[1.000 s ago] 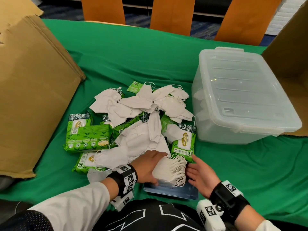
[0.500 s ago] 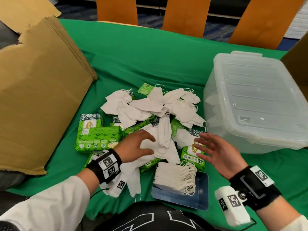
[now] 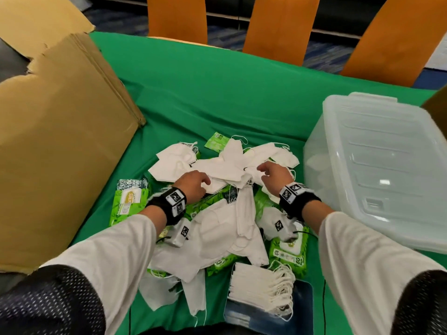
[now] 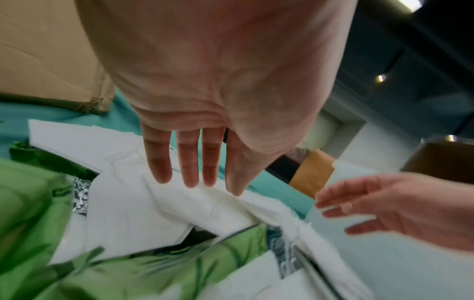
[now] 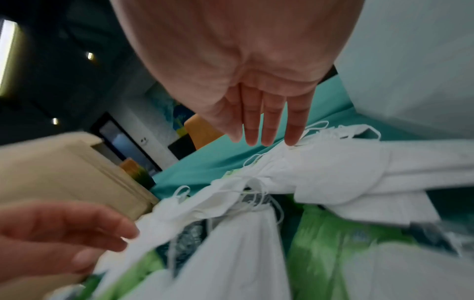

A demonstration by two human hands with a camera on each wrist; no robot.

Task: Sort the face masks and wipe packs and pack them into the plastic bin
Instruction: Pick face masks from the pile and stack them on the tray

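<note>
A loose heap of white face masks [image 3: 222, 165] lies mixed with green wipe packs [image 3: 128, 201] on the green tablecloth. A neat stack of masks [image 3: 260, 284] sits on a blue tray [image 3: 302, 308] at the near edge. My left hand [image 3: 193, 183] hovers over the far masks with straight fingers [image 4: 187, 162] just above a mask [image 4: 159, 201]. My right hand [image 3: 272, 174] reaches beside it; its fingertips [image 5: 266, 130] are at the edge of a mask [image 5: 333, 162]. Neither hand holds anything. The clear plastic bin [image 3: 377, 170] stands at the right with its lid on.
A big flattened cardboard box [image 3: 55, 141] lies at the left, its corner near the pile. Orange chair backs [image 3: 278, 25] stand behind the table. Another cardboard edge [image 3: 435, 102] shows behind the bin. Bare green cloth [image 3: 217, 97] stretches beyond the pile.
Both hands have left the stacked masks on the tray and moved forward over the pile to its far masks. The head view has shifted closer and to the left.
</note>
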